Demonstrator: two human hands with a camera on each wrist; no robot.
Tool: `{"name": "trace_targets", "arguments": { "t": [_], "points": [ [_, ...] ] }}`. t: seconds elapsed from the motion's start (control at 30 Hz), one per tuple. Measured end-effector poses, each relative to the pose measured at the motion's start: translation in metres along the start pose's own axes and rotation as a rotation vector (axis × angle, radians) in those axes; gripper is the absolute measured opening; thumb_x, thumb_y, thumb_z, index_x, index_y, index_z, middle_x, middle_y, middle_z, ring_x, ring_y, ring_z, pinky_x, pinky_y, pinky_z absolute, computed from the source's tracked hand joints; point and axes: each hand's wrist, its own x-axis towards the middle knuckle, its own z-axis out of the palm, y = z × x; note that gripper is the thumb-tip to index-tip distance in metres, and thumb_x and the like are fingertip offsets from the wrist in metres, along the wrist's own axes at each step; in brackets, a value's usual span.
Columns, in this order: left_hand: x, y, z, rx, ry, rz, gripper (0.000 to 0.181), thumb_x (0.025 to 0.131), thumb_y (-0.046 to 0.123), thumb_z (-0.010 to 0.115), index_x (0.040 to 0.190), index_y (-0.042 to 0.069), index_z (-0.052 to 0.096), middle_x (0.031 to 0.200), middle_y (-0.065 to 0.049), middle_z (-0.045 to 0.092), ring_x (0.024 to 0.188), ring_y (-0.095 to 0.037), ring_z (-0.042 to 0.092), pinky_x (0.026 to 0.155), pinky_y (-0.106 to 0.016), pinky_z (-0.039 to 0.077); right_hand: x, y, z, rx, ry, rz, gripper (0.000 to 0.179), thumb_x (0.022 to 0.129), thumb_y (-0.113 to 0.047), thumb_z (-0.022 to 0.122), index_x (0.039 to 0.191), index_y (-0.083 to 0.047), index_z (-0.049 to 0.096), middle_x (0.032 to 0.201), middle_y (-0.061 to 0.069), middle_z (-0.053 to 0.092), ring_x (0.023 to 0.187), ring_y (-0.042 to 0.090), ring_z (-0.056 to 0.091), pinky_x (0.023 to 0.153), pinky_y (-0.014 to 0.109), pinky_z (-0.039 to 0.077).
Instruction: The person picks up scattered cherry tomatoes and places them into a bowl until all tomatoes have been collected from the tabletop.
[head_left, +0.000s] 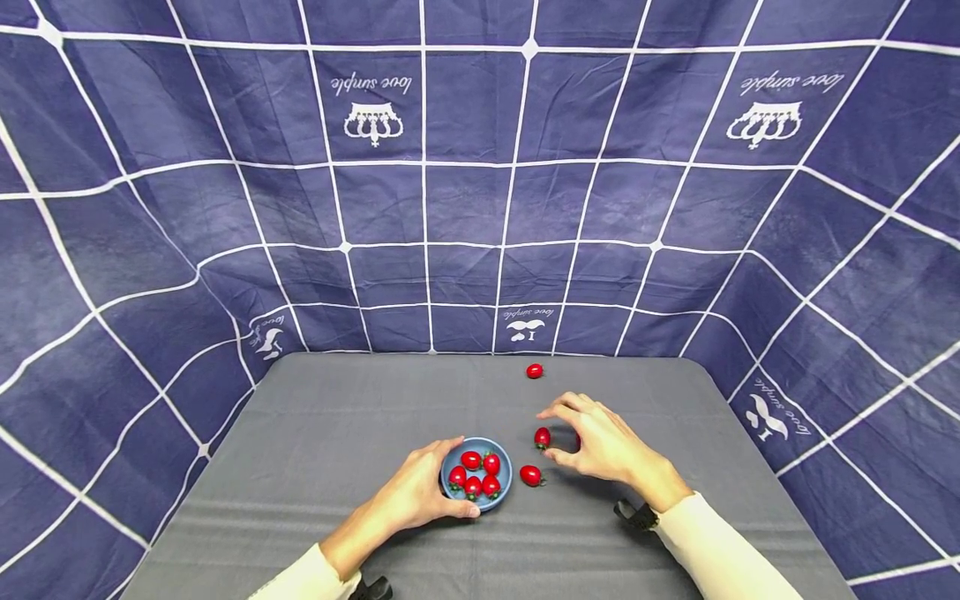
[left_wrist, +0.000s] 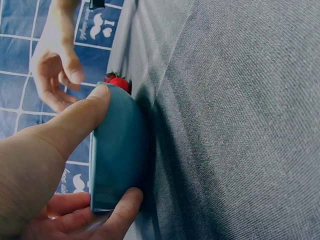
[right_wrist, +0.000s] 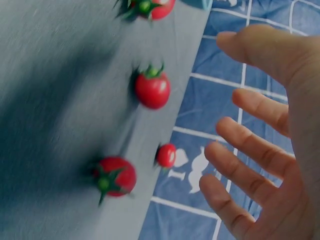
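Note:
My left hand (head_left: pixel 416 492) grips a small blue bowl (head_left: pixel 510 479), its thumb at the near rim and fingers around the far side. Several cherry tomatoes (head_left: pixel 471 460) with green stems lie inside. In the left wrist view the bowl (left_wrist: pixel 120 145) appears side-on between thumb and fingers. To the right, my right hand (head_left: pixel 607 442) hovers over the table with fingers spread and nothing held. A cherry tomato (head_left: pixel 542 437) sits between its thumb and fingertips in the head view, apart from them in the right wrist view. Another tomato (right_wrist: pixel 115 176) is mostly hidden behind that hand from above.
One loose cherry tomato (head_left: pixel 531 476) lies just right of the bowl. Farther off, another tomato (head_left: pixel 534 371) rests near the back edge of the grey cloth-covered table (head_left: pixel 360 400). Blue curtains (head_left: pixel 465 200) with white grid lines stand behind and at both sides.

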Motion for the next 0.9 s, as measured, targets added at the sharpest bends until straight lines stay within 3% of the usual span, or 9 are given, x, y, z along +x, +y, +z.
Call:
{"name": "trace_targets", "arguments": {
  "t": [0.2, 0.43, 0.53, 0.77, 0.9],
  "points": [
    [-0.001, 0.0, 0.0, -0.001, 0.002, -0.017, 0.116, 0.069, 0.044, 0.114, 0.164, 0.002, 0.062, 0.158, -0.021, 0.072, 0.147, -0.049, 0.067, 0.126, -0.066, 0.055, -0.009, 0.016, 0.001, 0.026, -0.036, 0.052, 0.061, 0.085, -0.039, 0.103, 0.141, -0.025, 0.082, 0.135, -0.008, 0.075, 0.123, 0.021, 0.074, 0.102, 0.054, 0.065],
    [-0.001, -0.001, 0.001, -0.008, 0.002, -0.019, 0.117, 0.069, 0.044, 0.114, 0.164, 0.002, 0.062, 0.157, -0.021, 0.072, 0.147, -0.048, 0.067, 0.126, -0.066, 0.054, -0.019, 0.032, 0.004, 0.078, -0.158, 0.2, 0.076, 0.083, -0.05, 0.104, 0.151, -0.029, 0.077, 0.148, -0.009, 0.07, 0.139, 0.025, 0.07, 0.098, 0.056, 0.067],
    [-0.001, -0.001, 0.001, -0.012, 0.003, -0.014, 0.117, 0.069, 0.044, 0.114, 0.164, 0.001, 0.061, 0.157, -0.021, 0.073, 0.146, -0.047, 0.068, 0.126, -0.065, 0.055, -0.022, 0.036, 0.005, 0.088, -0.183, 0.222, 0.08, 0.081, -0.052, 0.105, 0.152, -0.029, 0.076, 0.15, -0.006, 0.07, 0.14, 0.029, 0.07, 0.099, 0.06, 0.067],
    [-0.001, 0.0, 0.0, -0.015, 0.001, -0.008, 0.116, 0.069, 0.042, 0.114, 0.164, 0.0, 0.061, 0.157, -0.022, 0.073, 0.146, -0.046, 0.068, 0.126, -0.065, 0.055, -0.026, 0.044, 0.01, 0.132, -0.181, 0.173, 0.073, 0.083, -0.036, 0.106, 0.148, -0.019, 0.079, 0.142, 0.0, 0.073, 0.129, 0.027, 0.077, 0.109, 0.055, 0.067],
    [-0.001, 0.001, 0.0, -0.014, 0.0, -0.006, 0.116, 0.069, 0.042, 0.114, 0.164, -0.001, 0.061, 0.157, -0.022, 0.072, 0.146, -0.046, 0.069, 0.126, -0.065, 0.055, -0.027, 0.047, 0.013, 0.131, -0.157, 0.119, 0.063, 0.084, -0.025, 0.104, 0.143, -0.015, 0.082, 0.134, 0.0, 0.076, 0.121, 0.024, 0.079, 0.105, 0.05, 0.068]
  ]
}}
